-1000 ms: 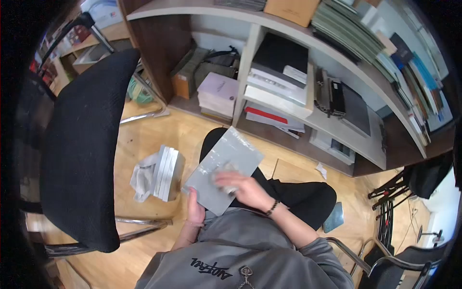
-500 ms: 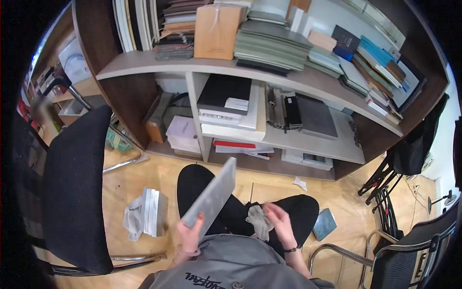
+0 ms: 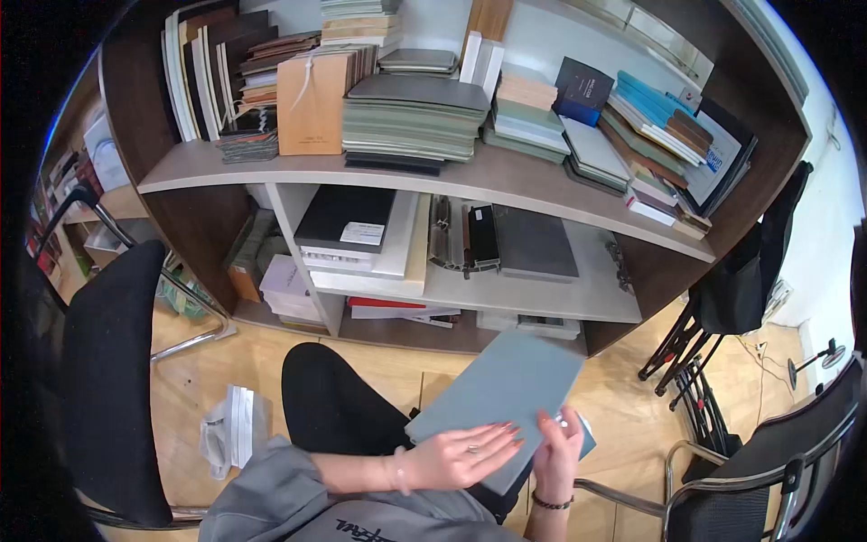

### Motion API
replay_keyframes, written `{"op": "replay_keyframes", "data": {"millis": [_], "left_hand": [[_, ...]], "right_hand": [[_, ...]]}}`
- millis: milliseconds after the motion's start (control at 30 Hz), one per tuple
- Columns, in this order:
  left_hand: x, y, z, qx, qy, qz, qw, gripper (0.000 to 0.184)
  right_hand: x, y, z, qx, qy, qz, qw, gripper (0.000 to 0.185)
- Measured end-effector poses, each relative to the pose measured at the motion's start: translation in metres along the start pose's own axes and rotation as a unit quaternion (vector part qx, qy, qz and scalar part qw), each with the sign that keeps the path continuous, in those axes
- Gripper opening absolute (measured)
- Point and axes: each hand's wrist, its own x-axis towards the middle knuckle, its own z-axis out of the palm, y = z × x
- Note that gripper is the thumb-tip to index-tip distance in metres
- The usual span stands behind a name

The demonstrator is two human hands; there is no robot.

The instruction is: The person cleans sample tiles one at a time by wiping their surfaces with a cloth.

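A flat grey-blue board [image 3: 515, 388] is tilted above my lap. Along its right edge my right hand [image 3: 558, 447] grips it, fingers closed, a dark beaded bracelet at the wrist. My left hand [image 3: 470, 454] lies across the lower part of the board with fingers stretched out. Behind the right hand, part of a blue-grey piece [image 3: 588, 437] shows on the floor. To the left on the floor is a small stack of pale slabs [image 3: 242, 425], with a whitish crumpled cloth [image 3: 213, 441] against it. The grey cloth from my lap is out of sight.
In front stands a shelf unit [image 3: 506, 185] with books, folders and a tan box [image 3: 312, 107]. A black chair [image 3: 113, 388] is at the left, another chair [image 3: 768, 470] at the lower right. Folded black stools [image 3: 741, 271] lean beside the shelf.
The board has moved to the right and turned to show a broad face. My right hand has left the grey cloth and taken the board's edge; my left hand now rests flat on it. The view has shifted.
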Motion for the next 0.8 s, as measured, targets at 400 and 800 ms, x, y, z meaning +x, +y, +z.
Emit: {"op": "replay_keyframes", "data": {"millis": [400, 800], "left_hand": [[0.1, -0.113, 0.098, 0.199, 0.071, 0.085, 0.974, 0.037], [0.133, -0.154, 0.14, 0.245, 0.052, 0.004, 0.968, 0.039]], "right_hand": [[0.188, -0.011, -0.056, 0.06, -0.039, -0.057, 0.996, 0.052], [0.269, -0.001, -0.062, -0.023, 0.028, -0.067, 0.997, 0.052]]}}
